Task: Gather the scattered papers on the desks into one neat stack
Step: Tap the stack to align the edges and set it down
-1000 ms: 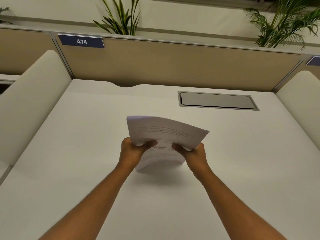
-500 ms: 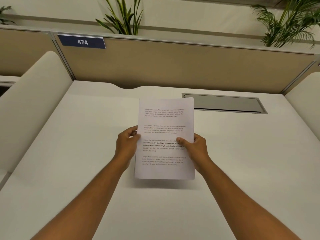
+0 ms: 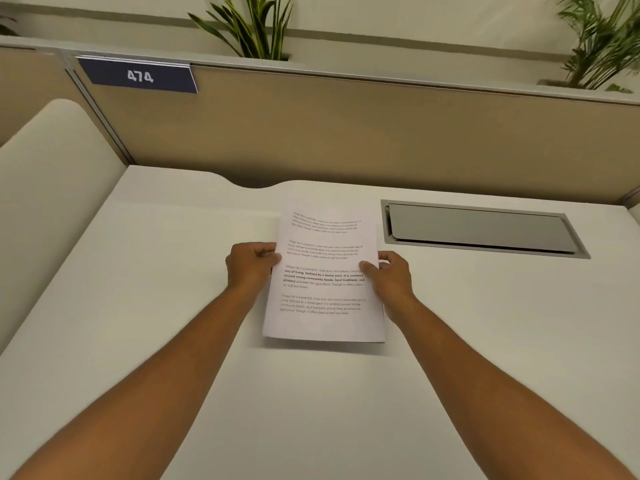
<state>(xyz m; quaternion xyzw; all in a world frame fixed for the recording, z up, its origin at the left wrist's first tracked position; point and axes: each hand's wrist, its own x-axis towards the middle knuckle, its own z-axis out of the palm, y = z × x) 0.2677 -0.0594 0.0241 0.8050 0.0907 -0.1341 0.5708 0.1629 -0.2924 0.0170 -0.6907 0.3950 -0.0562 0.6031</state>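
Observation:
A squared stack of white printed papers [image 3: 323, 282] lies flat, or nearly flat, on the white desk [image 3: 145, 306], text side up, its long edges running away from me. My left hand [image 3: 251, 266] grips its left edge, thumb on top. My right hand [image 3: 389, 277] grips its right edge the same way. A thin shadow shows under the near edge. I see no other loose sheets on this desk.
A grey cable hatch [image 3: 481, 230] is set into the desk just right of the papers. A tan partition [image 3: 346, 133] with a blue "474" sign [image 3: 140, 76] closes the back. Cream side dividers [image 3: 41, 202] flank the desk. Plants [image 3: 256, 26] stand behind.
The stack was bent and held above the desk; it has since been straightened, turned lengthwise and lowered toward the desk surface. Both hands have kept their hold on its side edges.

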